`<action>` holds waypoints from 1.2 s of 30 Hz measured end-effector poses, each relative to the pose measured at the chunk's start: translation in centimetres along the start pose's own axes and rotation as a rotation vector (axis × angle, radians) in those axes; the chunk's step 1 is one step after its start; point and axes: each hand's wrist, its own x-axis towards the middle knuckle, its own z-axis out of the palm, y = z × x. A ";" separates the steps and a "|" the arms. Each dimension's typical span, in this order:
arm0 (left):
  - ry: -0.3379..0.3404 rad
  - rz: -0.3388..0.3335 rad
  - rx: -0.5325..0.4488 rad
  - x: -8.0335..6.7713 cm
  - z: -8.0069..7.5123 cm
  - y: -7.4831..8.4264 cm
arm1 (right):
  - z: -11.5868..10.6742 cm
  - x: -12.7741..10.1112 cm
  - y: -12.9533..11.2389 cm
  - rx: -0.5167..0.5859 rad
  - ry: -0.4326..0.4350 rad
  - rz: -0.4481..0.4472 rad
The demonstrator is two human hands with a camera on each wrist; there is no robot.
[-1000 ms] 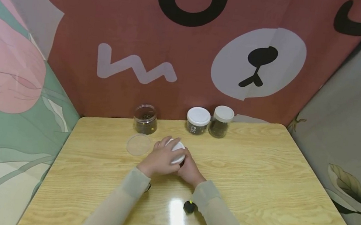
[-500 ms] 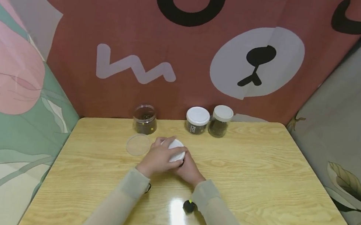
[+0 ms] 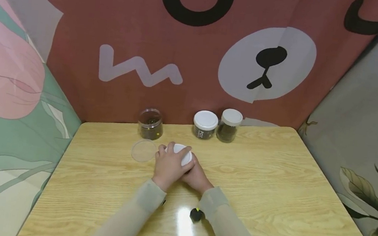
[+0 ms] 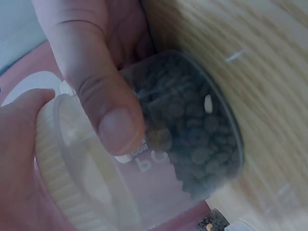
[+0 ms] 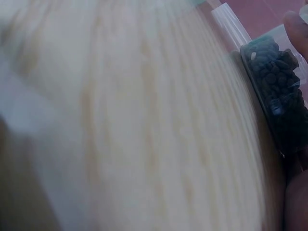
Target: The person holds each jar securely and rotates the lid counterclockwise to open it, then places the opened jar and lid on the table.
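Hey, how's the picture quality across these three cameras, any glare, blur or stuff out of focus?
Head view: sharp and evenly lit, with a bright glare streak on the table between the sleeves. Left wrist view: the thumb and jar are close and soft, the lid hazy. Right wrist view: the tabletop is heavily blurred, only the jar's dark pellets at the right edge are fairly clear.
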 end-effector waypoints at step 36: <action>-0.126 0.202 0.013 0.0 -0.5 -1.4 | 0.0 0.2 0.5 0.036 -0.032 0.008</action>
